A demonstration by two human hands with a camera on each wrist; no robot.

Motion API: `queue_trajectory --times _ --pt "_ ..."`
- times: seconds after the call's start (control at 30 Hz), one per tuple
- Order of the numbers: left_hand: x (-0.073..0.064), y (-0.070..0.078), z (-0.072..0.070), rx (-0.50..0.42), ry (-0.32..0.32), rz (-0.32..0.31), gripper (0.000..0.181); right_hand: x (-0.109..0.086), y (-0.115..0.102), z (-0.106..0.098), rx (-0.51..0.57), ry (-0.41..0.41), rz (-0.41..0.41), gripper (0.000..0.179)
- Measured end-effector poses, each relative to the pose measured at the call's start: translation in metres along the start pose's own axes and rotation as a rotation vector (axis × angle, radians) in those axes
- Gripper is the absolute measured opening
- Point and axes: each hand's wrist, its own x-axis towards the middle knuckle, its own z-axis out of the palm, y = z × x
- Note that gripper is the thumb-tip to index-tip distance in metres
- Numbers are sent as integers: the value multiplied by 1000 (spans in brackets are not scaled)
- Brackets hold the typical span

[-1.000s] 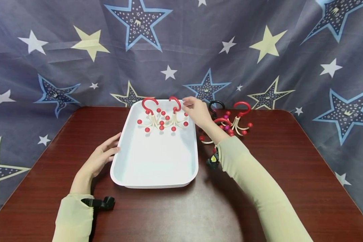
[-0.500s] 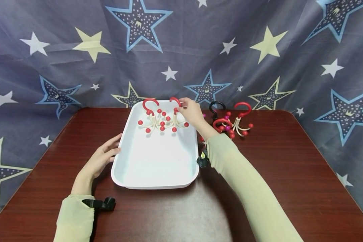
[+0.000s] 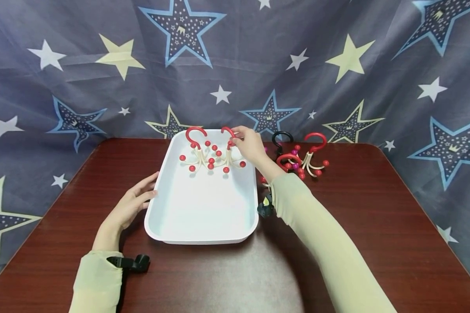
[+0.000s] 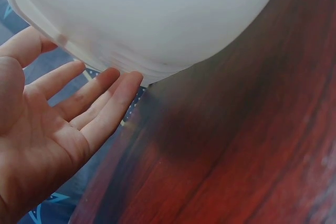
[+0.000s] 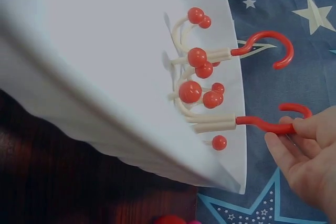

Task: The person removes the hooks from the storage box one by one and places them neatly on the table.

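Right hand (image 3: 251, 147) moved in — now pinching a red hook (image 5: 259, 123), hanger (image 5: 216, 124) likely steadied in white tray (image 3: 205, 213) (left hand (image 3: 127, 208) loose alongside).

Support: glossy dark reddish-brown wood-grain table (image 3: 360, 226), far corners rounded. On it, left of centre towards the far edge: white rectangular rounded-corner tray (image 3: 203, 206). Right of the tray, near the far edge, a close group: black curved hook (image 3: 277, 147); red curved hook on cream prongs tipped with red balls (image 3: 307, 157); second red curved hook (image 3: 289, 155), nearer side, partly hidden. Magenta balls (image 3: 295, 166) visible among them; contact between pieces unclear.
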Motion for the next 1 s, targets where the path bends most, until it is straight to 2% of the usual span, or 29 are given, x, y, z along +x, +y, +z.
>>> queue_trajectory --times 0.23,0.6,1.0 --pt "1 2 0 16 4 -4 54 -4 -4 -11 75 26 -34 25" --pt "2 -1 1 -7 2 -14 54 -13 -10 -31 336 31 -100 25" --pt "2 0 0 5 2 -12 53 -51 -40 -72 485 48 -206 25"
